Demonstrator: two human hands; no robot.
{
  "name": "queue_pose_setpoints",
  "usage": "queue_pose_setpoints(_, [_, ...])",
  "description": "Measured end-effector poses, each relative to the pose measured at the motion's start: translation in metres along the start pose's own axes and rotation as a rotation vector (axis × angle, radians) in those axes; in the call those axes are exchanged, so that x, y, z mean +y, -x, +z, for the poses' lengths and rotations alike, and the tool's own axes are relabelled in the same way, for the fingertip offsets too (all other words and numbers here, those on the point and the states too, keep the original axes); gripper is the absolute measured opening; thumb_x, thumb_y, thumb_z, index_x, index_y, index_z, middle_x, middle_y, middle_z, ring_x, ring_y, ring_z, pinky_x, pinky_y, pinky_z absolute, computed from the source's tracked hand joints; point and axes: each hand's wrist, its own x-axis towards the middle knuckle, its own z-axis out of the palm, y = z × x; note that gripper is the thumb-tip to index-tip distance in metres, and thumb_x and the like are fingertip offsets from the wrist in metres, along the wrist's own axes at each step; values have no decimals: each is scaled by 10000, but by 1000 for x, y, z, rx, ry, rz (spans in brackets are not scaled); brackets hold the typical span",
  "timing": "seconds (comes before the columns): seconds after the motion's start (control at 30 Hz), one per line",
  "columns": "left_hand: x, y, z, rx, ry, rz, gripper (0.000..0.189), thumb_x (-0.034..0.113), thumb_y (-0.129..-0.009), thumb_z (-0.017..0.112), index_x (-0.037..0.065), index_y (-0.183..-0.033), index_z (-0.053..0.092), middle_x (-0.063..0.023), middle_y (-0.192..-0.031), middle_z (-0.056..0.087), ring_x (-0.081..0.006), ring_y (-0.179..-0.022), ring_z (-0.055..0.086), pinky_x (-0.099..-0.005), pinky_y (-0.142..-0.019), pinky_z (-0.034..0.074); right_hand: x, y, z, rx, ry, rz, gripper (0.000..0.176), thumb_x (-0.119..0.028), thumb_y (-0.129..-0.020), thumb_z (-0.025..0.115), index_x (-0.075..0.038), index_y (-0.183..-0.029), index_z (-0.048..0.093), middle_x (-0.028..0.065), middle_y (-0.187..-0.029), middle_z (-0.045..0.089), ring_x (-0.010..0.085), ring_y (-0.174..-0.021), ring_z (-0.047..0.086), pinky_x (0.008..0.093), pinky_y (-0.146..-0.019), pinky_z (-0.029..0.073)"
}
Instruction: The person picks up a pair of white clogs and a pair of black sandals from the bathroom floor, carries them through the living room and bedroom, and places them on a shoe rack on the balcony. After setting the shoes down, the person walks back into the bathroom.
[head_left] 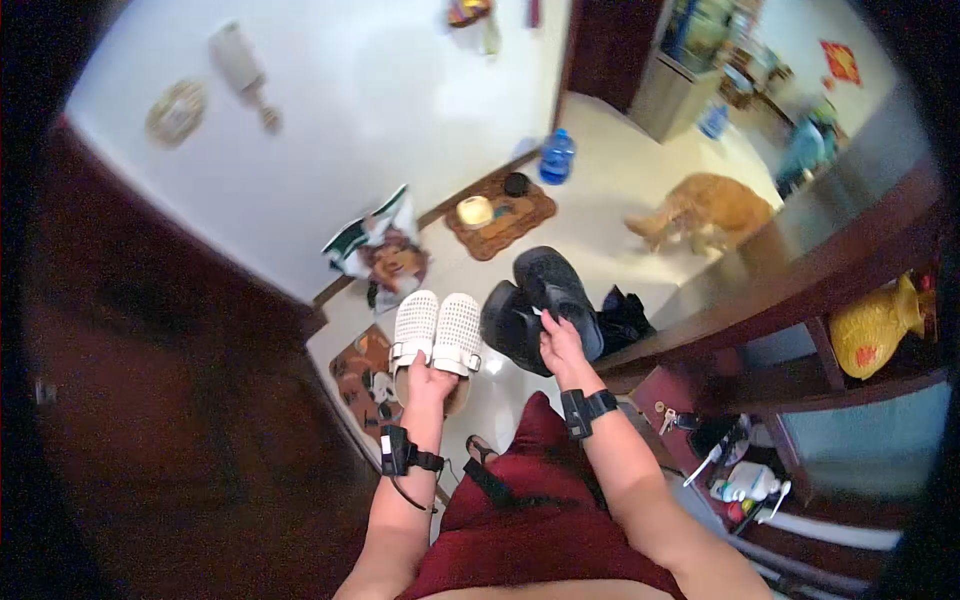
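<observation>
In my left hand is a pair of white clogs with perforated uppers and side buckles. They are held side by side, toes pointing away from me, my fingers closed around their open backs. To the right, my right hand grips a pair of black slip-on shoes pressed together at an angle. Part of each black shoe is covered by the other and by my fingers. Both pairs are up off the floor, and a small gap separates them. Black straps with small devices circle both wrists.
A patterned mat lies below left, beside a dark door. A printed bag leans against the wall. Ahead are a brown mat, a blue water jug and an orange cat. A dark shelf unit borders the right.
</observation>
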Motion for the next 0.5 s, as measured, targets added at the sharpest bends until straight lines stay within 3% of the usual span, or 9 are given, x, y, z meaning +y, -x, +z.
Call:
queue_pose_setpoints(0.17, [5, -99, 105, 29, -167, -163, 479, 379, -910, 280, 63, -1261, 358, -127, -1271, 431, -309, -1161, 421, -506, -957, 325, -39, -89, 22, 142, -58, -73, 99, -119, -786, 635, -110, -847, 557, -47, -673, 506, 44, -501, 374, 183, -430, 280])
queue_pose_setpoints(0.37, [-13, -209, 183, -46, -215, -204, 468, 363, -916, 252, 69, -1262, 365, -125, -1257, 449, -313, -1132, 452, -522, -917, 367, -111, -182, 28, 219, -172, -71, 115, -122, -779, 642, -134, -806, 531, -63, -639, 472, 41, -465, 381, 164, -392, 286])
queue_pose_setpoints(0.43, [-30, -223, 235, -46, -264, -200, 470, 366, -917, 245, 70, -1261, 366, -128, -1254, 450, -314, -1130, 453, -523, -912, 372, -135, -217, 30, 251, -172, -82, 116, -127, -782, 638, -138, -793, 523, -69, -611, 450, 38, -453, 380, 163, -374, 280])
queue_pose_setpoints(0.5, [-37, -256, 265, -39, -307, -184, 419, 320, -922, 294, 63, -1242, 378, -128, -1234, 467, -313, -1100, 481, -496, -894, 406, -157, -249, 28, 219, -142, -78, 119, -158, -790, 634, -147, -786, 515, -80, -565, 411, 33, -423, 359, 171, -347, 264])
